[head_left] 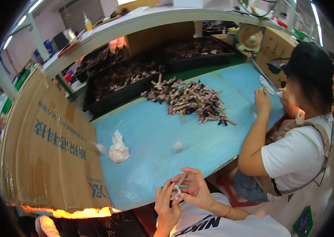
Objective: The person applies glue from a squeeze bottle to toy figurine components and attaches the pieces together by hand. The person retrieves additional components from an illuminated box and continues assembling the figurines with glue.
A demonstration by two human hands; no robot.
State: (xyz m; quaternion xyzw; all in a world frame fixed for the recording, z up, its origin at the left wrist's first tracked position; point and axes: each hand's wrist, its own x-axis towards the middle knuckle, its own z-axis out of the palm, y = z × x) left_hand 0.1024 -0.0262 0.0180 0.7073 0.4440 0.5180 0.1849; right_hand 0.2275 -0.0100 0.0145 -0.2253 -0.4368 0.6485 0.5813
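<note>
Close to my body, at the table's near edge, I hold a small pale and dark figure-like piece [176, 192] with a brown stick-like part pointing up. My left hand [167, 205] is closed round it from the left. The fingers of my right hand [198, 191] are curled about its other side, with the thumb low against it. A thin greenish thing shows between the right fingers; its kind is too small to tell. Farther off on the blue table [147, 158] lies a heap of similar small pieces [190, 100], dark, pinkish and brown, some with sticks.
A crumpled white tissue [118, 148] and a small whitish ball [178, 146] lie on the table. A tall cardboard box [52, 150] walls off the left side. Black trays [123, 85] of pieces stand behind. To the right sits a co-worker [297, 146] with raised hands.
</note>
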